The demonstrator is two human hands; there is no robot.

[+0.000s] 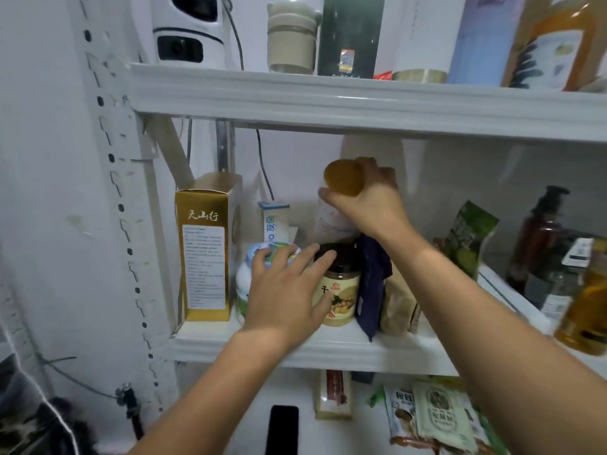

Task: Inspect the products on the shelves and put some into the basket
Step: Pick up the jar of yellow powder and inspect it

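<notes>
My right hand (pixel 368 201) grips the top of a white bottle (pixel 331 221) with a round brown cap (pixel 343 181), at the back of the middle shelf (pixel 295 349). My left hand (pixel 285 290) reaches in with fingers spread, its fingertips on the dark lid of a jar (pixel 340 290) with a yellow ginger label. Under that hand's thumb side sits a white jar with a blue-green lid (pixel 262 257). No basket is in view.
A gold box (pixel 205 251) stands at the shelf's left end, a dark blue pouch (pixel 371 284) and a green snack bag (pixel 469 238) to the right. Bottles (pixel 538 234) crowd the far right. Snack packets (pixel 437 415) and a black phone (pixel 282 428) lie on the shelf below.
</notes>
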